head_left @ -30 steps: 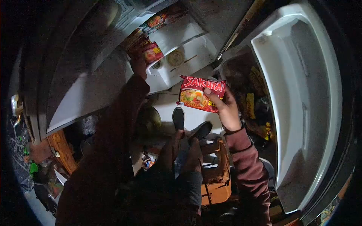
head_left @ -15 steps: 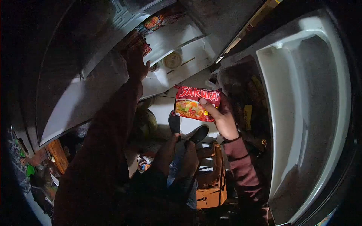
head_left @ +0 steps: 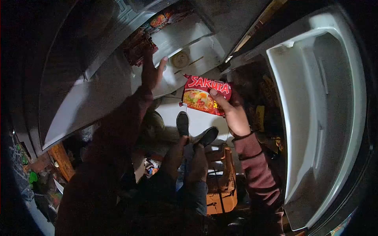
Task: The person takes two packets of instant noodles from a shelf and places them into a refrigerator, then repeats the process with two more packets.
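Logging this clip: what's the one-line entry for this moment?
left hand: open, raised at white shelf | right hand: grip on noodle packet | more packets on shelf

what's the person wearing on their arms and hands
Both arms are in long dark maroon sleeves with ribbed cuffs. The right sleeve bunches in folds above the wrist, with a thin dark band at the cuff. The left sleeve runs to the wrist. The left hand and right hand are bare, without gloves.
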A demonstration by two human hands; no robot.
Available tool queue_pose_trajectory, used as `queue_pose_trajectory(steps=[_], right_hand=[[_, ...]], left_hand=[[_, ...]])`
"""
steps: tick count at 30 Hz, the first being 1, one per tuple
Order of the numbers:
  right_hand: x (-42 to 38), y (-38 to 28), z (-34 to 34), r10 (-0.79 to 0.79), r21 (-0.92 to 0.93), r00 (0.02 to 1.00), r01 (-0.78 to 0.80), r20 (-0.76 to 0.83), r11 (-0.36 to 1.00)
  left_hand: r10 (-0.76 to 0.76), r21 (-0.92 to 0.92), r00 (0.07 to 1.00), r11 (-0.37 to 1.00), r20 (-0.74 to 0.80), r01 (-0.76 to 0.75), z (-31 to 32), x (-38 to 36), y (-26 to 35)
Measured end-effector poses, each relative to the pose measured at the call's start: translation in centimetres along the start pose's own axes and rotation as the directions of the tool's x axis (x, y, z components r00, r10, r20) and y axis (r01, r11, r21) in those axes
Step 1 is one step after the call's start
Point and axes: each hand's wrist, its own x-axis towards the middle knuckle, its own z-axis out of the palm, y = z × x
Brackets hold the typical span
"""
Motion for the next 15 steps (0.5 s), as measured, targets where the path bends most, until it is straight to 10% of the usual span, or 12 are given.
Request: queue_pose_trajectory(steps=[2,4,7,15], right_hand=[[-0.2,0.1,-0.2,0.003,-0.046,1.000,-0.005,-0.025,0.999],[-0.5,-0.2,0.1,-0.061,-0.106,0.995,0.052,-0.080,0.993],[-0.1,-0.3,0.1,0.062,0.043,0.998,-0.062,0.008,0.997],[0.5,1.3,-1.2,0.080,-0.012,0.994,-0.079,0.068,0.997]], left_hand=[[-0.067,-0.351,0.993,0.931,0.098,0.098,-2.5,-2.0,5.4],[0.259,-0.487,0.958,0.857,0.126,-0.168,-4.2,-4.0,8.7],[0.563,-0.489,0.787,0.776,0.251,-0.399,-6.3,-4.9,13.1],[0.630,-0.336,0.717,0.772,0.299,-0.539,-4.9,-4.3,14.7]])
